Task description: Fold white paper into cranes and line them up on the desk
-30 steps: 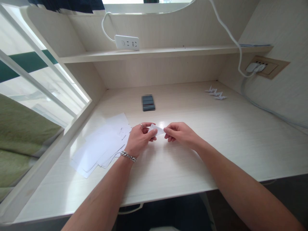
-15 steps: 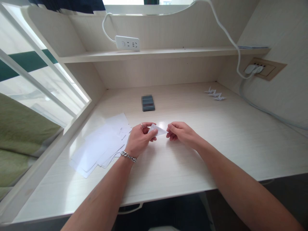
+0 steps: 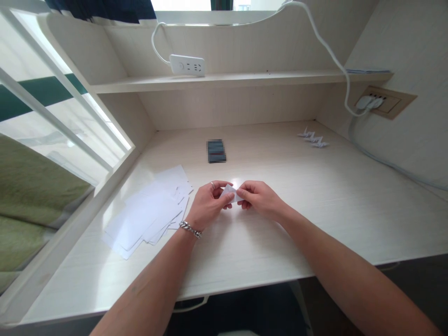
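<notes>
A small folded piece of white paper point(image 3: 229, 190) is held above the desk between my two hands. My left hand point(image 3: 210, 200), with a ring and a chain bracelet on it, pinches the paper's left part under the thumb. At its right end my right hand point(image 3: 257, 198) grips it between thumb and fingers. The fingers hide much of the paper's lower part. Left of my left hand lies a spread stack of white paper sheets point(image 3: 150, 210) on the desk point(image 3: 238, 261).
Several small folded paper cranes point(image 3: 313, 138) stand at the back right. A dark blurred object point(image 3: 216, 151) lies behind my hands. On the shelf point(image 3: 245, 80) leans a white power strip point(image 3: 187, 65). Its cable runs to a wall socket point(image 3: 387, 102) at right.
My right hand has moved left along the folded paper, from its pointed tip to nearer my left hand. Both hands and the paper sit slightly lower in view.
</notes>
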{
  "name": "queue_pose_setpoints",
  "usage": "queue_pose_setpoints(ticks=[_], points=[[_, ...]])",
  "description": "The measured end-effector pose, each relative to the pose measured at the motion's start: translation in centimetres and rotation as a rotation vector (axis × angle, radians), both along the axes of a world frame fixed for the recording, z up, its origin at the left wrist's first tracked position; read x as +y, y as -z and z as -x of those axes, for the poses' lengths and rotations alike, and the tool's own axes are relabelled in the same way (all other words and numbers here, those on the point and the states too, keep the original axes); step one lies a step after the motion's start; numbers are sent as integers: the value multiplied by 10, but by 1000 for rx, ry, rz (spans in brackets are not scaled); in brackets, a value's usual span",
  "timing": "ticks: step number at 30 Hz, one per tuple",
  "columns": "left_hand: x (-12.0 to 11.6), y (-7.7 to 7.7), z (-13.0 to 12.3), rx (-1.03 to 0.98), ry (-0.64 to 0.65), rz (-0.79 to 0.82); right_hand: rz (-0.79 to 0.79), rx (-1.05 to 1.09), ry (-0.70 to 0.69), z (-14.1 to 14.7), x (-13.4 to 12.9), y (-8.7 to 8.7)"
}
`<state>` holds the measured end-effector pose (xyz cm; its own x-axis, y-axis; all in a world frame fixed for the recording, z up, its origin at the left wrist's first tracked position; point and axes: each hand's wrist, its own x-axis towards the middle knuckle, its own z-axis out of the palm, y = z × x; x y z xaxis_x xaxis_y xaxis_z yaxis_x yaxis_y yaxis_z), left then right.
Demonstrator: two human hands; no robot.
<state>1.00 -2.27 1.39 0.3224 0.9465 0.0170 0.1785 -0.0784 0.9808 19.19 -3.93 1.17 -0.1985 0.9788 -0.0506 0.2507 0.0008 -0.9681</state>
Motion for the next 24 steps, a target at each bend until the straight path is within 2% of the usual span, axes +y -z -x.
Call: queue_pose_setpoints(ticks=[5, 11, 17, 21, 24], points=[[0, 1, -2, -39, 38, 51, -18, -38, 12, 2, -1, 1], [-1, -1, -6, -17, -18, 40, 26, 16, -14, 3, -1, 3], [0, 5, -9, -47, -32, 71, -40, 3, 0, 8, -1, 2], [2, 6, -8, 12, -42, -5, -65, -5, 10, 8, 0, 3], [3, 3, -5, 25, -108, -52, -51, -21, 7, 6, 0, 3]])
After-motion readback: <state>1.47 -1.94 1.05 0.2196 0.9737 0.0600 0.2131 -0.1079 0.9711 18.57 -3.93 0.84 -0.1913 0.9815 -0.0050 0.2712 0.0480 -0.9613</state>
